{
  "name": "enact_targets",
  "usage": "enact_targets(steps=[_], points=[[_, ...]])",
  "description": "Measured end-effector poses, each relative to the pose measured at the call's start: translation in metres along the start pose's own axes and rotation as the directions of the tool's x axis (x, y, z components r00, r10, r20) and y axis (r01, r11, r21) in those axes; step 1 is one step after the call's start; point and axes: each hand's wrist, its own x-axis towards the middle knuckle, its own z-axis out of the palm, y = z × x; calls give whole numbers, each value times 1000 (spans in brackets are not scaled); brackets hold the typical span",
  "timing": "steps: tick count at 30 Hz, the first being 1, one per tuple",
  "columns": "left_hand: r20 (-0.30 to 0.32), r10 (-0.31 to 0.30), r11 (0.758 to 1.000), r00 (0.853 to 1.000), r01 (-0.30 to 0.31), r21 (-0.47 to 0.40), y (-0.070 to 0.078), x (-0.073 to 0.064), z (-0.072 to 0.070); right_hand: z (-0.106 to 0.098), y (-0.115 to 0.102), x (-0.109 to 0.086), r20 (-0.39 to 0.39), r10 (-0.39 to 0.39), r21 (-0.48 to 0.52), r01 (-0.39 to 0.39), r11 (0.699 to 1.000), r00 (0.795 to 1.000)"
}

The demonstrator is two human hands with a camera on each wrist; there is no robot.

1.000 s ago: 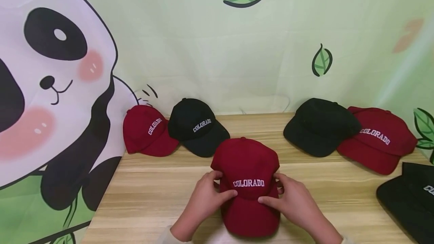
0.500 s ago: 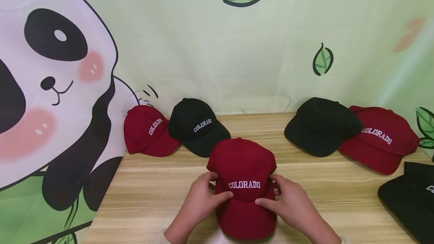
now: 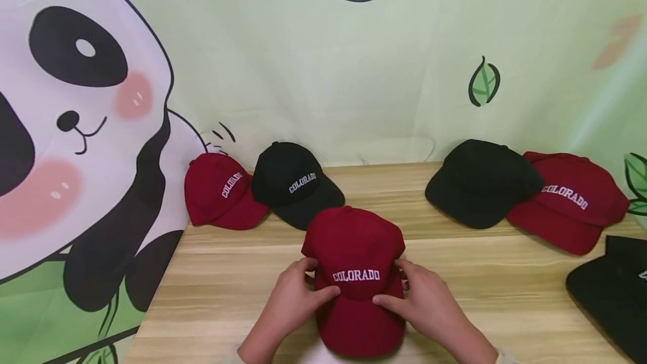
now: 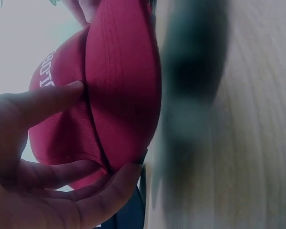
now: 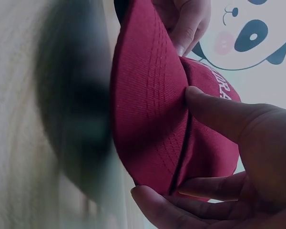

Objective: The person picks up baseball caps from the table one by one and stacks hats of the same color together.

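As the left-hand grip (image 3: pixel 297 292) and right-hand grip (image 3: pixel 424 296) pinch its opposite sides, a red, round-crowned cloth cap (image 3: pixel 355 254) lettered COLORADO occupies six o'clock over the pale wood-grain table (image 3: pixel 212 291).

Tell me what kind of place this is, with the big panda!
Maybe a tabletop spot for showing or filming things: a printed panda backdrop hangs behind a wood-grain table, with a red COLORADO baseball cap in front and more red and black caps farther back.
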Motion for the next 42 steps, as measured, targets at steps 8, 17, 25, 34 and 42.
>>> enact_targets(steps=[8,17,25,34,42], points=[[17,1,1000,1000,-2,31,-5,0,-1,8,0,1,-10,-36,-10,36,999,999],[33,16,997,999,-18,70,-8,0,1,14,3,2,12,-37,-18,37,999,999],[23,15,989,1000,-18,149,-12,2,4,20,5,4,3,-50,-20,50,999,999],[39,-4,983,999,-3,185,-13,4,4,23,4,8,-1,-63,-57,62,996,998],[47,-6,975,999,-4,221,-14,2,6,24,5,10,2,-88,-77,88,993,996]])
